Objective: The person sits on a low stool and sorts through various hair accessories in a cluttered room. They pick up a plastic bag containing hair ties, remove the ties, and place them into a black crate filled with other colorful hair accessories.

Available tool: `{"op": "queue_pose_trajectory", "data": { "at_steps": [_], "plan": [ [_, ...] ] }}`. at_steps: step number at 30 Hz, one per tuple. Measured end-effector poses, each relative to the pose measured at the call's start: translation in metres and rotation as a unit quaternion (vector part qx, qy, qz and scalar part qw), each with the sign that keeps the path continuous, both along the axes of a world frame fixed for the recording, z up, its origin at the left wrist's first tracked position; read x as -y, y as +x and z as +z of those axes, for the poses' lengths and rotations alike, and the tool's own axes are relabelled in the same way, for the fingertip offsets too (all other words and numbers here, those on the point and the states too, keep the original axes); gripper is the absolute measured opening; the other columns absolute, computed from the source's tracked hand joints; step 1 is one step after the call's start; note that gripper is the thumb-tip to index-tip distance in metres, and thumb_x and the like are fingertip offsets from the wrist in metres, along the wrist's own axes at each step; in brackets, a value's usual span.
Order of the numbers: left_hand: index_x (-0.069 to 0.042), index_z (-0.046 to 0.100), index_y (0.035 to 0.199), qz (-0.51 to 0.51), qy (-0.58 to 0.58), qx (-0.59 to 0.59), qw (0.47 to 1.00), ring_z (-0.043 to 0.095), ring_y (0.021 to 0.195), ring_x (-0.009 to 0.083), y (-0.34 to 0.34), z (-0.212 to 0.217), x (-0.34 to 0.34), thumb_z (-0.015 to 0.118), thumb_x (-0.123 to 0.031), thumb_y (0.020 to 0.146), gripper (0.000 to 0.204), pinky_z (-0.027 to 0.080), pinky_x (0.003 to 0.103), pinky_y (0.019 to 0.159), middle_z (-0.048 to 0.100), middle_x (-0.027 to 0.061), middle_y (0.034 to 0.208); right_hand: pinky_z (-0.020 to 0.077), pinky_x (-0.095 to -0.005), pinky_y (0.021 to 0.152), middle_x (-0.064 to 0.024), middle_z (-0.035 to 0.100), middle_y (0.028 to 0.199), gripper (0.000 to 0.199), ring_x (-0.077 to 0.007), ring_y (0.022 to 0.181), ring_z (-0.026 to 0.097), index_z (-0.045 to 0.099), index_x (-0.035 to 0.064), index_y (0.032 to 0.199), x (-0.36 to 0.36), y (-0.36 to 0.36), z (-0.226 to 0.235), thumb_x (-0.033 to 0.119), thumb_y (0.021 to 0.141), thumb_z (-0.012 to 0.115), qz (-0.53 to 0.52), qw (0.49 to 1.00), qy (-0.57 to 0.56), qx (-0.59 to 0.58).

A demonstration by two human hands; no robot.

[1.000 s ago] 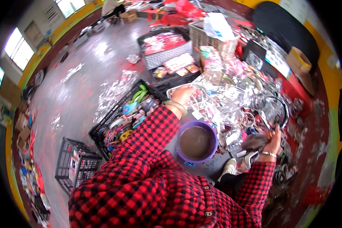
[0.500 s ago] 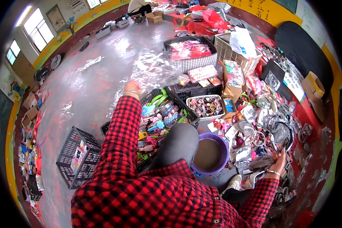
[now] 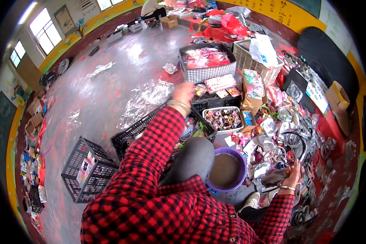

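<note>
My left hand (image 3: 184, 92), with a bangle at the wrist, is stretched out over a black crate (image 3: 215, 102) of small coloured packets; it is blurred, and I cannot tell whether it holds anything. My right hand (image 3: 293, 174) stays low at the right, its fingers closed on a grey cloth-like bundle (image 3: 273, 177) at the edge of a heap of clear plastic bags and dark hoops (image 3: 293, 140). Between my arms stands a purple basin (image 3: 240, 158) of brown water, next to my grey-trousered knee (image 3: 191, 156).
A white tray of bangles (image 3: 224, 118) lies beside the black crate. A checked basket of pink packets (image 3: 206, 73) and a white basket (image 3: 248, 55) stand beyond. Two black crates (image 3: 87, 171) (image 3: 130, 136) are at my left. Loose plastic wrappers (image 3: 144, 97) litter the grey floor.
My left arm has swung from the heap of bags on the right, out to the left and forward over the black crate. My right hand has stayed by the grey bundle.
</note>
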State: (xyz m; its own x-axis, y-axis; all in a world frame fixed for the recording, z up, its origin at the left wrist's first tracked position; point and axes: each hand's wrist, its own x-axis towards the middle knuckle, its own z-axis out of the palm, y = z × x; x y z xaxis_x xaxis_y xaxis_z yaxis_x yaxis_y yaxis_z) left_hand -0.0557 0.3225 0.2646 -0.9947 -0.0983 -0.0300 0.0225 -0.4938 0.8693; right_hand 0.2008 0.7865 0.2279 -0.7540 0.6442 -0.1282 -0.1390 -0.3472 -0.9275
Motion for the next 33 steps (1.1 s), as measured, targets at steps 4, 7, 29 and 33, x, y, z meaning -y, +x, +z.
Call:
{"op": "queue_pose_trajectory", "data": {
  "at_steps": [4, 7, 29, 33],
  "plan": [
    [-0.002, 0.059, 0.095, -0.251, -0.032, -0.021, 0.967, 0.057, 0.087, 0.0139, 0.079, 0.030, -0.142, 0.049, -0.023, 0.090, 0.023, 0.044, 0.026, 0.073, 0.061, 0.0060, 0.093, 0.0324, -0.0173, 0.041, 0.0008, 0.058, 0.075, 0.017, -0.0041, 0.051, 0.043, 0.055, 0.0116, 0.093, 0.029, -0.008, 0.010, 0.010, 0.078, 0.062, -0.005, 0.999, -0.028, 0.015],
    [0.000, 0.058, 0.100, -0.421, -0.072, -0.058, 0.902, 0.057, 0.089, 0.0130, 0.132, 0.025, -0.214, 0.047, -0.025, 0.092, 0.029, 0.044, 0.026, 0.075, 0.061, 0.0069, 0.097, 0.0277, -0.0196, 0.040, 0.0046, 0.049, 0.064, 0.013, -0.0032, 0.048, 0.037, 0.052, 0.0099, 0.083, 0.036, -0.007, 0.021, 0.008, 0.076, 0.063, 0.017, 0.997, 0.048, 0.050],
    [-0.001, 0.056, 0.102, -0.497, 0.136, 0.099, 0.851, 0.060, 0.087, 0.0164, 0.140, -0.016, -0.269, 0.055, -0.007, 0.085, 0.018, 0.046, 0.028, 0.080, 0.063, 0.0075, 0.092, 0.0477, -0.0319, 0.068, -0.0137, 0.063, 0.087, 0.037, -0.0200, 0.075, 0.062, 0.057, 0.0040, 0.105, 0.072, -0.001, 0.017, 0.015, 0.071, 0.069, 0.205, 0.893, 0.386, 0.108],
    [0.000, 0.059, 0.099, -0.511, 0.048, 0.022, 0.858, 0.059, 0.084, 0.0131, 0.138, -0.012, -0.266, 0.059, -0.006, 0.082, 0.018, 0.045, 0.026, 0.079, 0.063, 0.0058, 0.091, 0.0477, -0.0269, 0.071, -0.0113, 0.062, 0.097, 0.044, -0.0143, 0.079, 0.060, 0.055, 0.0027, 0.112, 0.065, 0.000, 0.023, 0.016, 0.073, 0.069, 0.203, 0.893, 0.380, 0.127]
  ]
}}
